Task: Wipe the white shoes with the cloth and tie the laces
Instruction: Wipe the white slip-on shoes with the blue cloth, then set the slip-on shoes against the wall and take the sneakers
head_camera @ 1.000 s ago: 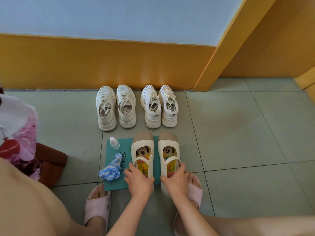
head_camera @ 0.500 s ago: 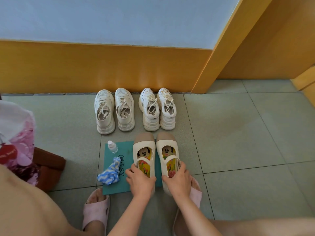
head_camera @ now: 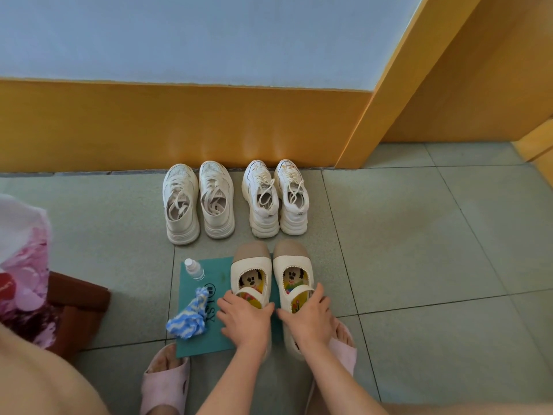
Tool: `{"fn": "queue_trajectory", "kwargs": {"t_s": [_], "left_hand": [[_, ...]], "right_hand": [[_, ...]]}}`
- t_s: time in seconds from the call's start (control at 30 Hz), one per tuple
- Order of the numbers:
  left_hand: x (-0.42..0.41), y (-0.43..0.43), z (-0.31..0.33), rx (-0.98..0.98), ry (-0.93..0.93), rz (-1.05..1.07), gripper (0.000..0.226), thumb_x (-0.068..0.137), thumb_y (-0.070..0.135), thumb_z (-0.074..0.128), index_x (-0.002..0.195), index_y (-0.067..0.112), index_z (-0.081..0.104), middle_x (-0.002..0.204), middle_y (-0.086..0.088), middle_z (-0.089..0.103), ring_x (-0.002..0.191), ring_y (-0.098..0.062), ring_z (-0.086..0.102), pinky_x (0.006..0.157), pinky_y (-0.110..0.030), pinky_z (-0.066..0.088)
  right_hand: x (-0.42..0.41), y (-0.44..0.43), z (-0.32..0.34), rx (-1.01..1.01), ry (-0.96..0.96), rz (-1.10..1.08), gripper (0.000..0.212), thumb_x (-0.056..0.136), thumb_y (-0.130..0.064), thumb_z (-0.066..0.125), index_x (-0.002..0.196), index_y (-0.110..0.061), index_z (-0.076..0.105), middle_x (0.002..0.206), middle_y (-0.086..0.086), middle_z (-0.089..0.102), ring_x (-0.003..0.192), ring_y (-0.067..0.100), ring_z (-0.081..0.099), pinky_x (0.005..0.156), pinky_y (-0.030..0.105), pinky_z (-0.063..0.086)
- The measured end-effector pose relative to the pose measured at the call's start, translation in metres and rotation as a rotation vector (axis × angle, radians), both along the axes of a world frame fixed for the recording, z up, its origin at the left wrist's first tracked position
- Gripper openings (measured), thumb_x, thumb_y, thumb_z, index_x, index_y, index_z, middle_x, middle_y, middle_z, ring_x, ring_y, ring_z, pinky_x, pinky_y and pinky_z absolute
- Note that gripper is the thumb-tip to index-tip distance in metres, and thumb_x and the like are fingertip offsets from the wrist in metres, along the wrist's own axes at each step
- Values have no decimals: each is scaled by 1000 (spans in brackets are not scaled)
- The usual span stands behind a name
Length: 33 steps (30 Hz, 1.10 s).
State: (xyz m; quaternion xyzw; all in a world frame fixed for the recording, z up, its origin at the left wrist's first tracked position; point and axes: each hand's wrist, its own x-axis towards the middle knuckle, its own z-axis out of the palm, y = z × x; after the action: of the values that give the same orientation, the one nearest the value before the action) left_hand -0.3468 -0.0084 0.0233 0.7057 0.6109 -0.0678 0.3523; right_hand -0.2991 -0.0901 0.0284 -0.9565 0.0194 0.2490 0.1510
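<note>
Bottle [head_camera: 194, 268] and cloth [head_camera: 189, 318] lie on mat [head_camera: 218, 271], left of strap shoes [head_camera: 270, 275].

Head view, steeply down, near floor [head_camera: 419, 250]

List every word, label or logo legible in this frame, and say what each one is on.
"LSY", partly covered by the blue and white cloth: on the teal mat, beside a round logo too small to read.
Heel tabs of the right pair of sneakers: dark marks, too small to read.
Tongue labels of the left pair of sneakers: blurred, unreadable.
Spray bottle: no label readable.
</note>
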Motion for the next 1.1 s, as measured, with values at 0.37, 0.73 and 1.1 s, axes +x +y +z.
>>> {"fn": "queue_trajectory", "kwargs": {"t_s": [0.37, 0.73, 1.1], "left_hand": [[-4, 2, -1, 50, -54, 26, 87, 63, 33, 82, 131, 6, 35, 128, -16, 41, 120, -34, 40, 90, -48, 42], [47, 16, 33, 95, -213, -44, 83, 66, 33, 78, 132, 8, 34, 128, -12, 41, 120, -31, 39, 92, -45, 42], [200, 6, 50, 46, -251, -116, 78, 71, 36, 74, 130, 7, 32, 133, -12, 36, 124, -32, 34, 94, -47, 44]], "right_hand": [[7, -8, -4, 74, 3, -32, 89, 69, -41, 75, 138, -17, 23, 131, 6, 42, 116, 24, 48, 80, 29, 40], [69, -22, 26, 214, -57, -94, 83, 68, -35, 76, 134, -14, 31, 125, 8, 44, 109, 26, 51, 78, 36, 48], [251, -36, 65, 260, -76, -153, 73, 67, -28, 76, 126, -8, 37, 124, 11, 43, 106, 32, 51, 79, 35, 42]]}}
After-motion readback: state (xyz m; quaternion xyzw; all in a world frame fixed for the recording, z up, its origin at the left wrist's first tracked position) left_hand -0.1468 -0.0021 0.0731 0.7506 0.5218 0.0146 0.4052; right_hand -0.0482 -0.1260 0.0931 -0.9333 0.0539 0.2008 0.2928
